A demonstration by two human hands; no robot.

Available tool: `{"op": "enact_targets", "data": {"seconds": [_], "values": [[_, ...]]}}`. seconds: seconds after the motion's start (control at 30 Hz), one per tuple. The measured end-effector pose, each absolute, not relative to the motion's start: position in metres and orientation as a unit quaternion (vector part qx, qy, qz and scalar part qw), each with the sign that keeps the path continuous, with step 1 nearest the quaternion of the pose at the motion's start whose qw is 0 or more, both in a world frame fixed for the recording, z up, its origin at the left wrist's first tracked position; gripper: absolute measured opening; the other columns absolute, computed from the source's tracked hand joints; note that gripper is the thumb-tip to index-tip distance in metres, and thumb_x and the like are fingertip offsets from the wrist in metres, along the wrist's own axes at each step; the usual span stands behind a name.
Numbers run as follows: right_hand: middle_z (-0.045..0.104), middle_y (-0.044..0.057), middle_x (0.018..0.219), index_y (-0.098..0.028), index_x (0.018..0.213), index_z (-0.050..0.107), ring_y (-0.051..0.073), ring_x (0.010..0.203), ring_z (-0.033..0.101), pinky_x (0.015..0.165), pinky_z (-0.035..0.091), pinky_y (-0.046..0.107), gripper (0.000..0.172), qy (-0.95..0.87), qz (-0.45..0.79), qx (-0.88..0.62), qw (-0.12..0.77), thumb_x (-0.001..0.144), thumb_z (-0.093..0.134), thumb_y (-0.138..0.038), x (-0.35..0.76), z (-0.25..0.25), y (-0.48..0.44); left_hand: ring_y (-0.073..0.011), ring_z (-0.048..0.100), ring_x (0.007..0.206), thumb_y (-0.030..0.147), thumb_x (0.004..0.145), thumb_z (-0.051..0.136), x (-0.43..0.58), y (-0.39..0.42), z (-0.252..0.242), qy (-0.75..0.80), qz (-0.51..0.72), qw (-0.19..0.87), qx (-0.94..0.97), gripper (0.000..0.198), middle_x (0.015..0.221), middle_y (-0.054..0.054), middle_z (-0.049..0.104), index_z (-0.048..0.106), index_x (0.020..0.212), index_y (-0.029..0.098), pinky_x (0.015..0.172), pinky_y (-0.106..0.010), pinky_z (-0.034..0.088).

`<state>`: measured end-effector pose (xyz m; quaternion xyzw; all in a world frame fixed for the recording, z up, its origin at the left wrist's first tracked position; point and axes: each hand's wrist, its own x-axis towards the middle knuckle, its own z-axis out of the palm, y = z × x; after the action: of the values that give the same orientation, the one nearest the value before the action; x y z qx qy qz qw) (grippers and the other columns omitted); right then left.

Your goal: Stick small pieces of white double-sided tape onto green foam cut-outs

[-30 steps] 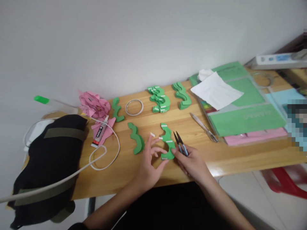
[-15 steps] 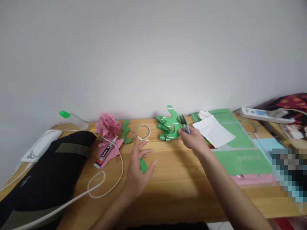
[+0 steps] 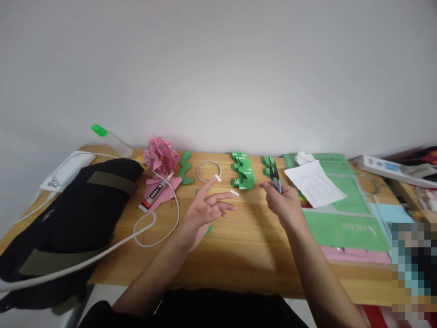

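Note:
My left hand (image 3: 206, 212) is raised over the table with its fingers apart. Small white strips (image 3: 235, 193) cling to two of its fingertips. A green cutout lies beneath it, mostly hidden. My right hand (image 3: 285, 202) is closed around small scissors (image 3: 275, 175), whose dark blades point away from me. Just left of the blades is a small group of green scalloped pieces (image 3: 266, 165). A larger stack of green scalloped pieces (image 3: 251, 178) with white strips on top lies between my hands. A thin tape ring (image 3: 198, 171) rests beyond my left hand, beside another green cutout (image 3: 185, 169).
On the left are a pink paper flower (image 3: 160, 155), a glue tube (image 3: 155, 195), a white cable (image 3: 102, 288) and a black bag (image 3: 78, 209). A white paper sheet (image 3: 316, 183) overlaps green packaging (image 3: 344, 230) on the right. A power strip (image 3: 392, 171) lies farther right.
The view has shifted. My left hand has turned, its palm showing more. The upright green piece beside the stack no longer stands out; a separate green group now shows near the scissors.

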<state>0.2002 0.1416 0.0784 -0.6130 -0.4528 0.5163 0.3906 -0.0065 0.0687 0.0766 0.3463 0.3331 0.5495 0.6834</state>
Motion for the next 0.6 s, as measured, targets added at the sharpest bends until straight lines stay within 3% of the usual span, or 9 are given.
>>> {"op": "enact_targets", "data": {"seconds": [0.2, 0.47, 0.6], "values": [[0.032, -0.012, 0.040, -0.015, 0.076, 0.063, 0.004, 0.033, 0.022, 0.035, 0.012, 0.020, 0.044, -0.378, 0.662, -0.531, 0.370, 0.065, 0.071, -0.057, 0.168, 0.093, 0.094, -0.0230, 0.069, 0.090, 0.034, 0.075, 0.073, 0.003, 0.054, 0.076, 0.284, 0.485, 0.746, 0.358, 0.092, 0.113, -0.011, 0.070, 0.021, 0.151, 0.029, 0.081, -0.037, 0.044], [0.032, -0.011, 0.042, -0.017, 0.072, 0.060, 0.004, 0.035, 0.023, 0.035, 0.013, 0.020, 0.039, -0.378, 0.625, -0.569, 0.379, 0.064, 0.077, -0.051, 0.176, 0.078, 0.072, -0.0219, 0.068, 0.097, 0.027, 0.080, 0.068, 0.001, 0.036, 0.062, 0.323, 0.494, 0.707, 0.390, 0.087, 0.127, -0.012, 0.064, 0.018, 0.151, 0.029, 0.080, -0.034, 0.044], [0.035, -0.010, 0.044, -0.017, 0.071, 0.060, 0.004, 0.037, 0.024, 0.036, 0.015, 0.021, 0.038, -0.414, 0.602, -0.582, 0.357, 0.067, 0.075, -0.051, 0.177, 0.069, 0.069, -0.0229, 0.066, 0.104, 0.020, 0.083, 0.063, 0.001, 0.025, 0.054, 0.360, 0.473, 0.635, 0.493, 0.087, 0.133, -0.011, 0.061, 0.010, 0.152, 0.032, 0.083, -0.036, 0.044]]}}
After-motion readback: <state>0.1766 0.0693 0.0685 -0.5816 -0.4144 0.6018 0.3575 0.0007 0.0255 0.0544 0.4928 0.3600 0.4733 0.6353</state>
